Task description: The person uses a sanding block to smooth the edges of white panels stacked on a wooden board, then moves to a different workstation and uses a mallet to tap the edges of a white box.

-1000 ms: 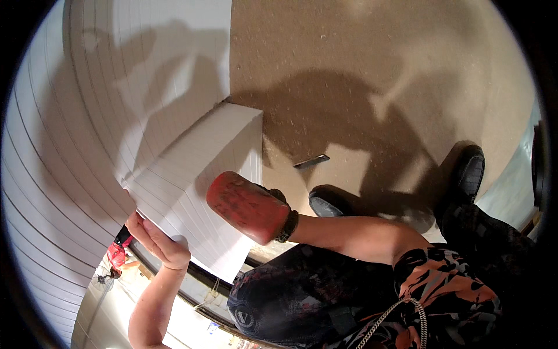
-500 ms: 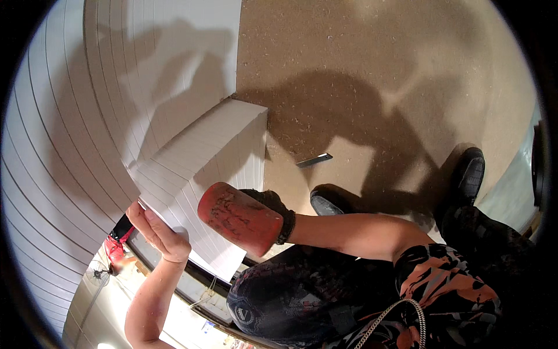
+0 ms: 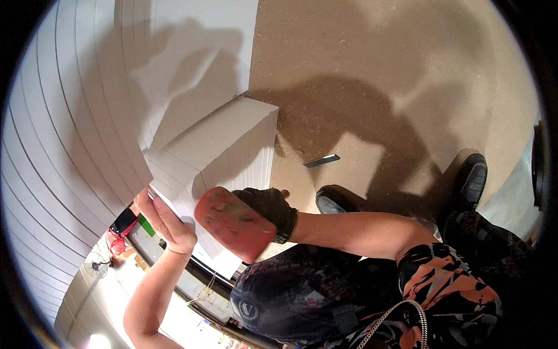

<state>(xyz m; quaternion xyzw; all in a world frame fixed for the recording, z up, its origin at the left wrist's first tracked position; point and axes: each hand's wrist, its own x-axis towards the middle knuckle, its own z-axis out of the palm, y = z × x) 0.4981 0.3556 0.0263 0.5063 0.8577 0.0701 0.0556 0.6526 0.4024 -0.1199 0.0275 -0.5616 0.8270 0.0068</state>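
My left hand [image 3: 168,224] is bare, its fingers stretched out against the edge of a white grooved panel stack [image 3: 93,192]. Part of those fingers is hidden behind the panel edge. In a dark glove, my right hand [image 3: 270,212] is closed on a scuffed red mallet [image 3: 235,224]. Its thick head points left, over the side of a lower white stack [image 3: 232,131], with a gap I cannot judge. The mallet's handle is mostly hidden by the glove.
A thin dark blade-like tool [image 3: 322,160] lies on the brown floor [image 3: 372,52]. My dark shoes [image 3: 469,177] stand at the right. Behind my left arm are a fan [image 3: 96,266], a red cloth-like thing [image 3: 118,241] and a string-tied bundle [image 3: 203,291].
The red mallet has turned and shifted slightly left in my right hand. The view has shifted a little, so the stacks and my left hand sit farther right.
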